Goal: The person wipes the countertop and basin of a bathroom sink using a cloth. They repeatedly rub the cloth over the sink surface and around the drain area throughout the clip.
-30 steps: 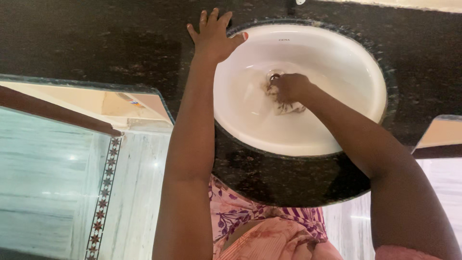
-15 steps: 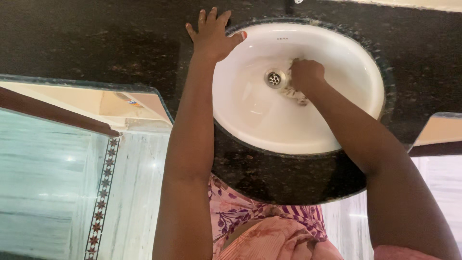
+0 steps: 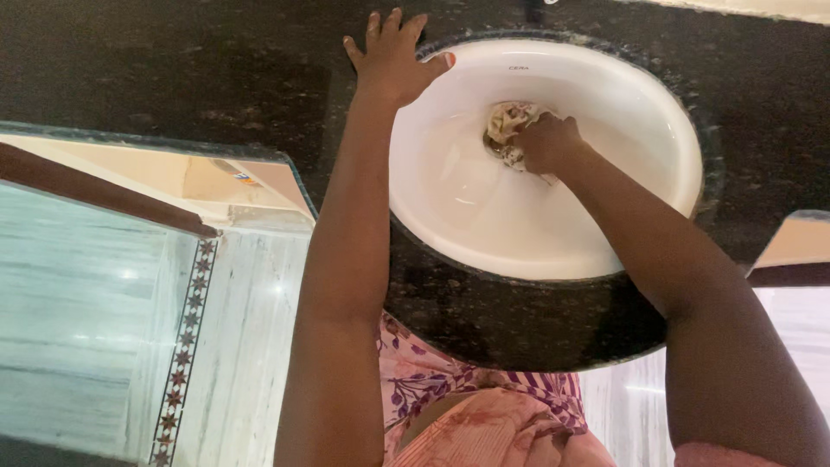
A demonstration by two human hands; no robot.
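White oval basin, set in dark stone bench. Right hand bunched a wet rag (soft, limp, best gripped wadded) at basin's centre; left hand lay spread flat on basin's rim.

One marking is visible: a small dark printed mark on the inner wall of the white oval washbasin, just below its far rim. It is short, horizontal and grey-black on white glaze. A small orange-and-blue patch lies on the beige surface below the countertop; its kind cannot be determined. No screens or signs appear.
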